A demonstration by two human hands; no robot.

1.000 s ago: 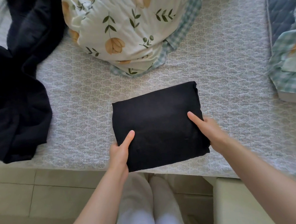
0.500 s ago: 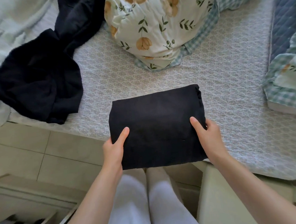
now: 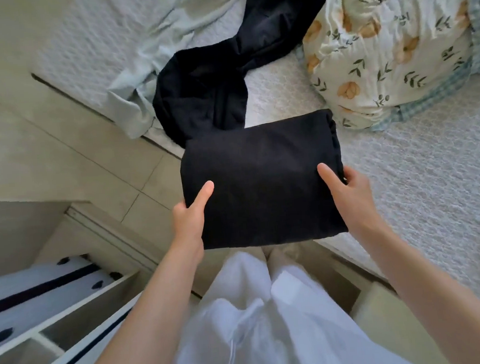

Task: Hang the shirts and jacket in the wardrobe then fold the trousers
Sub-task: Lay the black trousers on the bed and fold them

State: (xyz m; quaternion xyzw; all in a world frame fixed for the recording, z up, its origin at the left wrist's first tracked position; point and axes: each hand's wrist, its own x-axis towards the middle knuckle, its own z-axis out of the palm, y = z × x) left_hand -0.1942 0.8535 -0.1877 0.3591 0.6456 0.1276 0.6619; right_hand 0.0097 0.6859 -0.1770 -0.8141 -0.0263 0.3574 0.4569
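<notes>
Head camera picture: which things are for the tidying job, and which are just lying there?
Job: folded black cloth trousers, held by left hand and right hand; crumpled black garment; pale green garment.
Lying about: flowery cream bedding; white textured bedspread.

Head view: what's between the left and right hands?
The folded black trousers fill the whole gap in the head view. The left hand and the right hand grip opposite edges, thumbs on top.
</notes>
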